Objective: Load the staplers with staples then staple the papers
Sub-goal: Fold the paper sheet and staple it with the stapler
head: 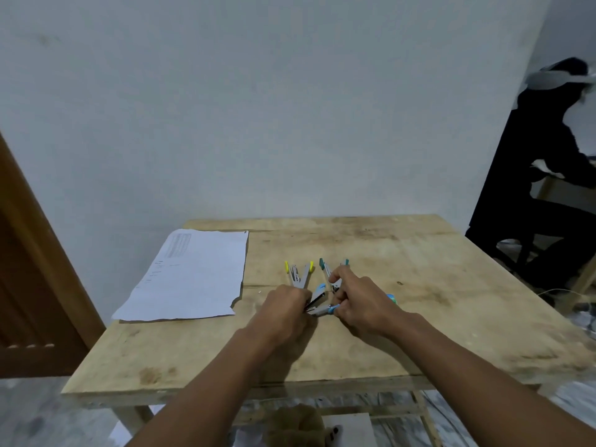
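**Stapler in both hands at mid-table**

Stapler with light blue trim (320, 302) sits right at the centre of the frame, hinged open, pinched between two hands above the wooden table (419, 285). The left hand (283, 309) is curled closed around its metal end from the left side, fingers wrapped tight. The right hand (362, 301) comes in from the right, fingertips (338, 309) closed on the blue-tipped lower arm of that same stapler, thumb and forefinger bent up just behind it. Whether a strip of staples is in those fingers, I cannot tell: too small and blurred.

Just beyond the knuckles, two more staplers lie open in V shapes on the table: a yellow-tipped stapler (299, 275) above the left hand, and a teal-tipped stapler (332, 272) beside it, its near end partly hidden behind the right hand's fingers. A small blue-green object (392, 297) peeks out from behind the right hand.

Over at the left of the table, the papers (190, 275) lie flat, well apart from the hands, near corner torn. A seated figure in dark clothing (548, 156) fills the right edge of the frame, and a brown door (35, 285) stands at the left.
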Available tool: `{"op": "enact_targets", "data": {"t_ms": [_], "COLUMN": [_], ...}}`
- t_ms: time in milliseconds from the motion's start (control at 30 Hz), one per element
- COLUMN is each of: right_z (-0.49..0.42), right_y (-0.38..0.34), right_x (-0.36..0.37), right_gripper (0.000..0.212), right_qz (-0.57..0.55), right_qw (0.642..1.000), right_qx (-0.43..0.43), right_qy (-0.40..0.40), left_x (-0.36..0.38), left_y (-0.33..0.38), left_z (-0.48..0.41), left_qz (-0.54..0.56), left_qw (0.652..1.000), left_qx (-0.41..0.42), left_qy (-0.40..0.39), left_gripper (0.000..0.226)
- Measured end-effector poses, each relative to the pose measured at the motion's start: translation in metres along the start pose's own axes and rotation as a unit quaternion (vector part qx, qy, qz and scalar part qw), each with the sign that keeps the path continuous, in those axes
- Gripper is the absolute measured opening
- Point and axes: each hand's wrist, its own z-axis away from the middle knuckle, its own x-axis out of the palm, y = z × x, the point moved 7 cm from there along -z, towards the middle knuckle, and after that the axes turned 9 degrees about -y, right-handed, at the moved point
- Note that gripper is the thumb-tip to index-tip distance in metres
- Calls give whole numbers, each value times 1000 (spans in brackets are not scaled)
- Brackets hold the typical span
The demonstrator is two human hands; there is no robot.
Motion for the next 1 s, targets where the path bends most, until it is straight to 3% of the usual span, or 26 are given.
{"op": "enact_targets", "data": {"t_ms": [267,333,500,633,667,733,833,1000], "right_z": [-4,-6,-9,-13,-14,-17,-23,-35], "right_y": [-4,-4,-10,-26,-30,-36,-51,-75], "right_x": [-16,-17,-27,-34,-37,-39,-36,-28], "right_gripper": [54,48,25,13,12,11,12,5], "right_qz": [-23,-40,-224,-288,-300,-317,-309,-279], "right_qw": [998,998,973,955,951,944,947,955], "right_qx": [9,15,3,-14,-14,-18,-32,-64], "right_qy": [56,49,63,66,77,88,75,80], "left_x": [-8,-11,-7,-2,-2,-5,-8,-16], "left_y": [-2,-8,-29,-30,-30,-32,-41,-59], "left_z": [14,14,11,17,18,17,17,21], "left_qz": [74,147,387,618,642,655,632,655], "left_qw": [993,984,920,784,764,753,768,743], "left_qx": [-28,-39,-32,-56,-57,-60,-85,-88], "left_qy": [86,93,60,17,13,14,51,103], "left_gripper": [19,20,18,30,32,33,28,19]}}
